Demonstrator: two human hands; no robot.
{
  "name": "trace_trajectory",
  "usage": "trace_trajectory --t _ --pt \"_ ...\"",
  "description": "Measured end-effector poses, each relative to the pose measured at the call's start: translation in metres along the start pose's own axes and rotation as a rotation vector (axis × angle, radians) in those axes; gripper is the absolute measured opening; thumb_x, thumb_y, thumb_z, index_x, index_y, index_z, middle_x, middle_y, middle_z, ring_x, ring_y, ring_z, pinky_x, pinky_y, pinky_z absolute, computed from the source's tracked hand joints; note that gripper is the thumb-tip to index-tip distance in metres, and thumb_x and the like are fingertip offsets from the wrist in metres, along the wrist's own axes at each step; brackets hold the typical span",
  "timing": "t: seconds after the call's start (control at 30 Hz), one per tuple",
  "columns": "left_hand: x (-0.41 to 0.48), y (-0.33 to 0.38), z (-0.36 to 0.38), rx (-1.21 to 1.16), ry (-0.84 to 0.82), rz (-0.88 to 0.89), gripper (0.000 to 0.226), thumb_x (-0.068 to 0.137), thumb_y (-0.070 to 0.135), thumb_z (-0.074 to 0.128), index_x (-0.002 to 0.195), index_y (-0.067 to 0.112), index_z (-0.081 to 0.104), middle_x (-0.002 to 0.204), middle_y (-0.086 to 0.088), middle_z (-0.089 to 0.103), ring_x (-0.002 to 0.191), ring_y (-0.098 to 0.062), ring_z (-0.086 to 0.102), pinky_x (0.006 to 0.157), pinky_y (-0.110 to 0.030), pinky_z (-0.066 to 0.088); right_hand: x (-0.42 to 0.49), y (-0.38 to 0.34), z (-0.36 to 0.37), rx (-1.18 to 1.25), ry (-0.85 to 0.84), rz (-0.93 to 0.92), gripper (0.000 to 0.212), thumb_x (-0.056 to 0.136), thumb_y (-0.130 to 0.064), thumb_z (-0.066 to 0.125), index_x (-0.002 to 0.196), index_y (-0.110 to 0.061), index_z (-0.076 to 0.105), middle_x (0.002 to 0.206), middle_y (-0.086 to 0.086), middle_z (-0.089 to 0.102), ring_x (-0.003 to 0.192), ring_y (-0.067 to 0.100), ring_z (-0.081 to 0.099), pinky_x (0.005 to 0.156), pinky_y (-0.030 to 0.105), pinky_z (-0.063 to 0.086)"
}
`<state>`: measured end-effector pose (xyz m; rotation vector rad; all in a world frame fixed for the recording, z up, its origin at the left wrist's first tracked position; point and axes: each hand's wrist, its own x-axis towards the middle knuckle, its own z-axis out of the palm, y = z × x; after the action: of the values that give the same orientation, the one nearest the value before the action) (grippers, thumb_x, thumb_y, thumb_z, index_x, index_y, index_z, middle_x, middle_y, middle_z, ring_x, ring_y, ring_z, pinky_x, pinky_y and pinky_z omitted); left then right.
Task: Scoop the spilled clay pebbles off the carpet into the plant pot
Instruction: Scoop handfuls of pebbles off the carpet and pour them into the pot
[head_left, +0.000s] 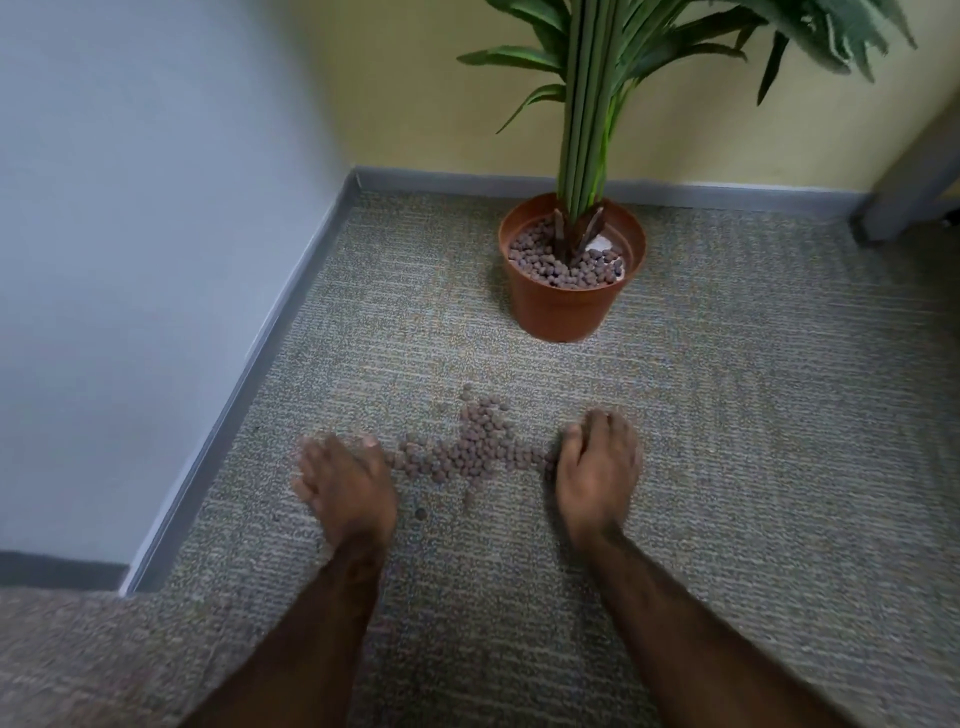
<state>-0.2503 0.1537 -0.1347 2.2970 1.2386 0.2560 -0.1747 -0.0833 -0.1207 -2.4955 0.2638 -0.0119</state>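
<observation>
A patch of brown clay pebbles (470, 449) lies spilled on the grey carpet (753, 415). My left hand (345, 480) rests palm down on the carpet at the patch's left end, fingers apart. My right hand (597, 462) is cupped on the carpet at the patch's right end, touching the outermost pebbles. Neither hand holds anything that I can see. One stray pebble (420, 514) lies just right of my left wrist. Beyond the spill stands the terracotta plant pot (563, 306), partly filled with pebbles around green stems.
A pale blue wall with a grey skirting board (260, 353) runs along the left. A yellow wall stands behind the pot. A grey furniture leg (906, 187) stands at the far right. Plant leaves (675, 47) overhang the top of the view.
</observation>
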Motion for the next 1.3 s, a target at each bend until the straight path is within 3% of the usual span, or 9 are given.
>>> trace_trajectory --t 0.13,0.3,0.43,0.5,0.6,0.8,0.9,1.17,1.3 --pt "-0.016 0.016 0.013 -0.037 -0.091 0.212 0.062 0.107 0.044 0.029 0.149 0.000 0.043 0.162 -0.022 0.031 0.154 -0.035 0.020 0.127 -0.049 0.009 -0.020 -0.002 0.017 -0.182 -0.133 -0.151 0.071 0.106 -0.055 0.019 0.163 -0.012 0.022 0.172 0.010 0.013 0.160 0.028 0.003 0.129 0.045 0.001" --pt "-0.036 0.020 0.012 -0.288 -0.222 0.502 0.060 0.105 0.045 0.028 0.151 0.010 0.045 0.164 -0.006 0.035 0.153 -0.016 0.025 0.125 -0.038 0.022 -0.021 -0.004 0.016 -0.007 -0.240 -0.418 0.065 0.106 -0.052 0.023 0.162 -0.018 0.030 0.171 0.004 0.021 0.159 0.017 0.014 0.129 0.036 0.013" --pt "-0.028 0.001 0.003 -0.050 -0.053 0.479 0.063 0.105 0.048 0.026 0.154 0.010 0.037 0.166 -0.012 0.026 0.156 -0.025 0.017 0.126 -0.046 0.015 -0.012 0.003 0.009 -0.109 -0.125 -0.288 0.067 0.105 -0.054 0.019 0.161 -0.018 0.027 0.170 0.007 0.022 0.158 0.022 0.015 0.129 0.045 0.016" --pt "-0.034 -0.003 0.006 0.098 -0.140 0.465 0.070 0.105 0.054 0.024 0.159 0.010 0.026 0.170 -0.012 0.014 0.158 -0.024 0.004 0.128 -0.046 0.006 -0.015 0.005 0.010 -0.227 -0.163 -0.256 0.072 0.105 -0.058 0.014 0.163 -0.015 0.019 0.172 0.011 0.015 0.160 0.026 0.006 0.130 0.047 0.010" --pt "-0.040 0.003 0.017 0.217 -0.225 0.547 0.076 0.103 0.060 0.019 0.163 0.014 0.013 0.172 -0.006 0.006 0.158 -0.019 -0.005 0.128 -0.042 -0.001 -0.027 0.002 0.019 -0.302 -0.271 -0.406 0.080 0.103 -0.066 0.003 0.165 -0.015 0.010 0.173 0.008 0.003 0.160 0.025 -0.006 0.130 0.047 0.004" --pt "-0.020 0.030 0.028 0.056 -0.248 0.606 0.073 0.103 0.055 0.022 0.162 0.011 0.017 0.171 -0.006 0.012 0.158 -0.017 0.003 0.128 -0.039 0.002 0.001 -0.036 0.026 -0.170 -0.327 -0.667 0.057 0.107 -0.041 0.029 0.159 -0.017 0.032 0.169 0.010 0.023 0.158 0.026 0.018 0.128 0.044 0.019" --pt "0.001 0.044 0.035 -0.034 -0.276 0.542 0.067 0.106 0.048 0.023 0.161 0.010 0.022 0.169 -0.009 0.019 0.157 -0.019 0.008 0.128 -0.038 0.001 0.031 -0.062 0.031 -0.201 -0.429 -0.685 0.056 0.107 -0.034 0.034 0.160 -0.017 0.030 0.171 0.011 0.019 0.159 0.028 0.013 0.129 0.045 0.014" --pt "-0.002 0.050 0.030 -0.228 -0.506 0.651 0.064 0.099 0.040 0.035 0.154 0.008 0.042 0.160 -0.009 0.040 0.151 -0.022 0.031 0.125 -0.043 0.021 0.037 -0.059 0.024 -0.182 -0.648 -0.759 0.059 0.105 -0.028 0.041 0.161 -0.011 0.030 0.169 0.010 0.026 0.158 0.026 0.017 0.129 0.037 0.012" --pt "-0.016 0.009 0.016 -0.124 -0.326 0.803 0.073 0.097 0.056 0.047 0.156 0.013 0.037 0.165 -0.005 0.031 0.154 -0.018 0.025 0.125 -0.041 0.022 0.034 -0.017 0.002 -0.042 -0.485 -0.803 0.069 0.099 -0.048 0.042 0.161 -0.023 0.028 0.169 0.002 0.024 0.154 0.019 0.023 0.125 0.037 0.021"
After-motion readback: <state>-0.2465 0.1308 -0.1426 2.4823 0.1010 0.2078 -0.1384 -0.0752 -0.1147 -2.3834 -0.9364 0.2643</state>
